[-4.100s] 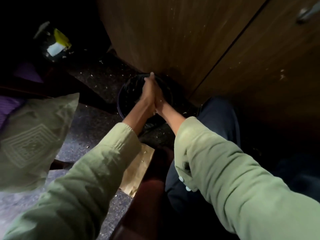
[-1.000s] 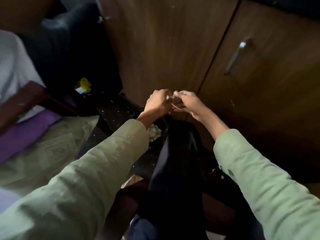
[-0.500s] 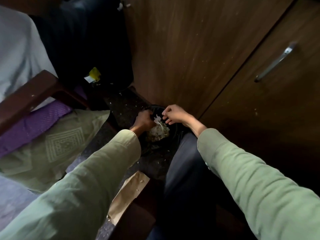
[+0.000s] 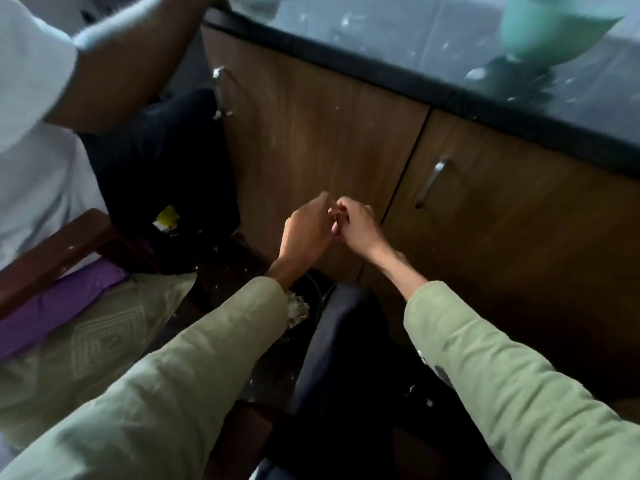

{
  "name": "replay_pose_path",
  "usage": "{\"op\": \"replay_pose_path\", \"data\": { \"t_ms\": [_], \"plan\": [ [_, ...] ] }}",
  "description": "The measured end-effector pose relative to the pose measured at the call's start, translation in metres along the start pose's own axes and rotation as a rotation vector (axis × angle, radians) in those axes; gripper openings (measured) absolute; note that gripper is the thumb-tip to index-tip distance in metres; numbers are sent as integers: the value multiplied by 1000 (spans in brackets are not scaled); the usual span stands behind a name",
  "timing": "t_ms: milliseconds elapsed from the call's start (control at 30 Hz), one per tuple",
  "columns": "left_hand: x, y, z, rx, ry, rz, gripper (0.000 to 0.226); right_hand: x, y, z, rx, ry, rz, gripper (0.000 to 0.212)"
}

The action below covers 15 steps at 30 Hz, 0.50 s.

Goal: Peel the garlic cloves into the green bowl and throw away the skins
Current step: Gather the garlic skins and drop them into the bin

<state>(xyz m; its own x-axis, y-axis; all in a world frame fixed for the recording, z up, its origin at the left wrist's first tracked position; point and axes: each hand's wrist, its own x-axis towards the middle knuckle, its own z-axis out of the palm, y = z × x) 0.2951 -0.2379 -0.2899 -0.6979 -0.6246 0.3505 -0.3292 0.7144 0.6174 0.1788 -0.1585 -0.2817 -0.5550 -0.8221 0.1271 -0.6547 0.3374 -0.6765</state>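
My left hand [image 4: 306, 230] and my right hand [image 4: 358, 226] are raised together in front of the wooden cabinet, loosely curled, with their fingertips touching each other. No clove or skin shows between them. Below my left wrist a pile of pale garlic skins [image 4: 297, 309] lies in a dark bin [image 4: 317, 289] on the floor, mostly hidden by my sleeve and knee. The green bowl [image 4: 550, 26] stands blurred on the countertop [image 4: 398, 32] at the top right; its contents are out of sight.
Another person in a white shirt [image 4: 31, 98] sits close at the left, one arm [image 4: 131, 64] reaching to the counter. A wooden chair arm [image 4: 52, 258] and patterned cushion [image 4: 86, 341] are at the left. Cabinet handles [image 4: 431, 181] face me. Skin scraps dot the dark floor.
Both hands have lifted from over the bin to mid-cabinet height and stay together. My view has tilted up, bringing the countertop and the green bowl into sight.
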Motion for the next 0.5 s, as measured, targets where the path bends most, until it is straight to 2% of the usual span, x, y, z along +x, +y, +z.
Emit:
{"op": "replay_pose_path", "data": {
  "t_ms": [33,100,300,400,500],
  "plan": [
    [3,19,-6,-42,56,106,10,-5,-6,-19,-32,52,-48,8],
    [8,57,-13,-103,165,247,16,-16,-19,-58,-79,180,-129,11],
    [24,176,-23,-296,325,411,18,-65,-49,-174,-184,542,-226,18],
    [37,230,-27,-392,322,409,16,-86,-53,-226,-130,627,-223,18],
    [53,276,-24,-445,298,349,30,-102,-48,-270,-50,641,-211,23]
  ]
}}
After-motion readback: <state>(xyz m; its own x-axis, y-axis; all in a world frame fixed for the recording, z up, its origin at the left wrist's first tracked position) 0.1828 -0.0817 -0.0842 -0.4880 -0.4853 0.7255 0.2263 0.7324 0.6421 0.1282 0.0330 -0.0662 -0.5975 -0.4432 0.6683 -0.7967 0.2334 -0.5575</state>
